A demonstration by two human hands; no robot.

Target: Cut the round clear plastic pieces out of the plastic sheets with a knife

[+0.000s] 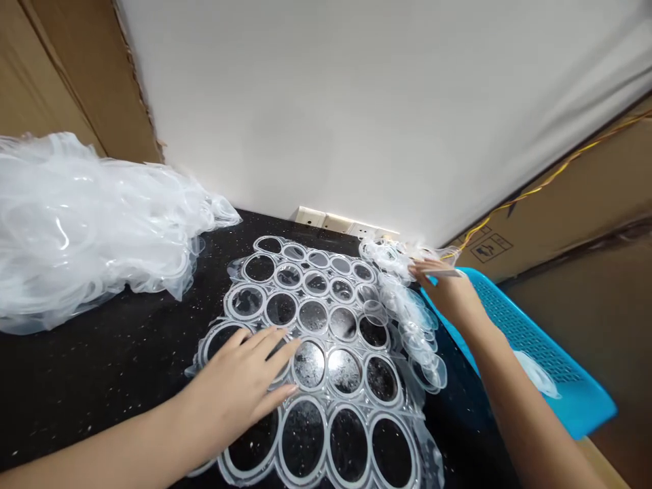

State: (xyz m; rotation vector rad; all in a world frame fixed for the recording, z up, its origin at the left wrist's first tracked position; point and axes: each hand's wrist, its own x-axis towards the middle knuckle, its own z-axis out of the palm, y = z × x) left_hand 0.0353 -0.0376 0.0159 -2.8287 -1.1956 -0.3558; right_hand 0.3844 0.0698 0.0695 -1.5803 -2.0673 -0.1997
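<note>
A clear plastic sheet (326,353) punched with rows of round holes lies flat on the black speckled table (127,367). My left hand (244,384) rests palm down on its near left part, fingers spread. My right hand (445,288) is at the sheet's far right edge, fingers closed on a string of clear plastic rings (407,305) that trails along that edge.
A big heap of clear plastic scrap (86,231) fills the table's left side. A blue perforated basket (534,346) sits to the right. Cardboard boxes (575,197) stand at right and at far left. A white wall with sockets (336,223) is behind.
</note>
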